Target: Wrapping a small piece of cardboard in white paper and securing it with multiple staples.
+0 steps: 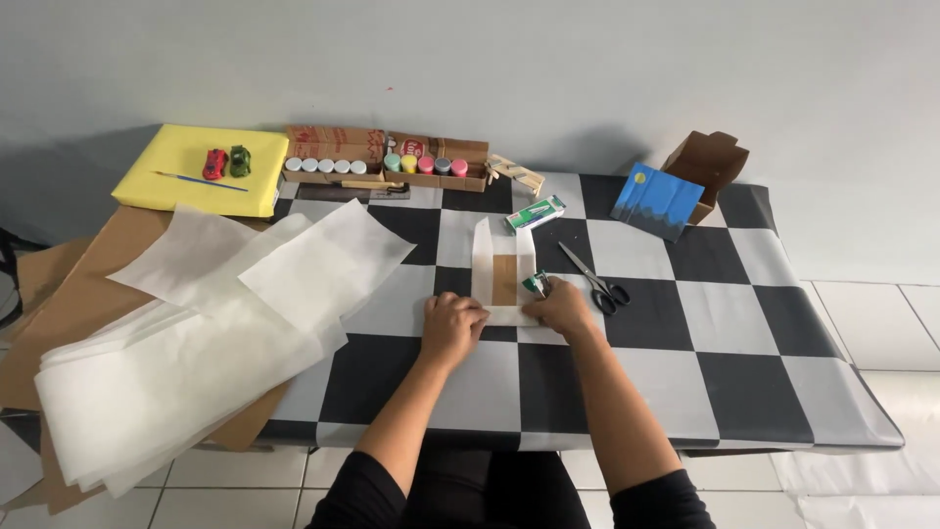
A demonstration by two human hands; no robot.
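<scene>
Head view: folded white paper piece [504,274] lies just ahead of both my hands, long axis running away from me.
Left hand [452,326] presses its near edge, curled; right hand [561,306] grips a small green glue tube [536,284] at its right side, equally near.

Scissors [599,282] crowd the right; white paper sheets [245,294] block the left.

This looked like a home craft corner: a table [627,392] under a black-and-white checkered cloth stood against a plain grey wall [548,69] on white floor tiles [871,304]. Small paint pots in cardboard boxes [387,165], black-handled scissors [597,281], a thin blue paintbrush [201,180] and loose translucent white paper sheets [225,323] crowded it.
</scene>
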